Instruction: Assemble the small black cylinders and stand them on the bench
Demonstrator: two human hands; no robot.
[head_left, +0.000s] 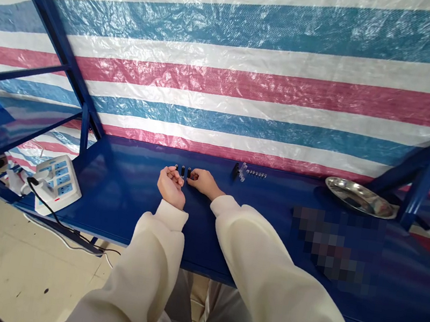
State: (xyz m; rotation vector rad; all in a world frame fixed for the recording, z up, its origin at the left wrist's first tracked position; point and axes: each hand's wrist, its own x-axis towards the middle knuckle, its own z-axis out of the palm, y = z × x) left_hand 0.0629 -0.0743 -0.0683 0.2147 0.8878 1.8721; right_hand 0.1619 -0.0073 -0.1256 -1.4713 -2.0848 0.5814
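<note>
Small black pieces [183, 170] sit in a row by our fingertips on the counter [119, 200]. Left hand [171, 185] loosely curled, right hand's [201, 181] grip narrow; whether either holds anything, we cannot tell. Crowded knuckles could scatter the row.

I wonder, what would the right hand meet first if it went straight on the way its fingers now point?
Probably the rightmost small black piece, just at the fingertips of the right hand; whether they already touch is unclear.

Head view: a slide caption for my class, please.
Left hand and right hand at a row of small black pieces on a blue workbench.
</note>
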